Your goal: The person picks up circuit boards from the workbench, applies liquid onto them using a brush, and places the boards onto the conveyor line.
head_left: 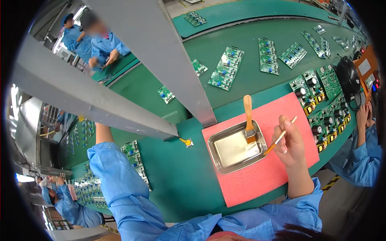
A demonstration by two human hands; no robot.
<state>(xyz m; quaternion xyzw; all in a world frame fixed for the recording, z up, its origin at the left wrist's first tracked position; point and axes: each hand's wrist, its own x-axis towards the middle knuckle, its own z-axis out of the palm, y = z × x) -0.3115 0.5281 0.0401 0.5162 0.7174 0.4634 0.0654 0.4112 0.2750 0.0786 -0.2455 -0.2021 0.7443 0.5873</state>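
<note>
My right hand [290, 140] is closed around a thin brush [280, 137] with a pale wooden handle. Its orange-brown tip points down at the right rim of a shallow metal tray [214, 157]. A wider flat brush [248, 112] with a wooden handle leans in that tray, bristles down inside it. Under the tray lies a pink foam sheet [237, 192]. My left arm reaches up and away to the left; the hand itself is hidden behind the slanted grey beam, and only the wrist shows below it.
Grey metal beams [161, 44] rise from the green bench [177, 176]. Circuit boards [227, 68] lie on the green belt beyond. Boards with large components [327, 120] stand at the right, and more boards [134, 154] lie at the left. Co-workers [106, 44] sit nearby; another person's hands [364, 114] show at the right.
</note>
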